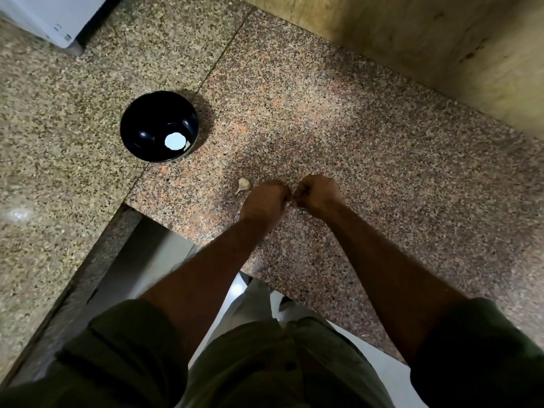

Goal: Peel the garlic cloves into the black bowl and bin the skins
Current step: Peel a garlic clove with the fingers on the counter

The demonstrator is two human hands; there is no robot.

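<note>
A black bowl (159, 126) stands on the granite counter at the left, with a white round glare spot inside and a small pale piece beside it. One unpeeled garlic clove (243, 185) lies on the counter just left of my hands. My left hand (265, 198) and my right hand (318, 194) are curled together over the counter, knuckles up. Between their fingertips they pinch a small pale garlic clove (290, 201), mostly hidden by the fingers.
The speckled granite counter (353, 142) forms an L with a cut-out edge at the lower left. A wooden wall panel (441, 48) rises at the back right. A white appliance (53, 19) sits at the top left corner. No bin is in view.
</note>
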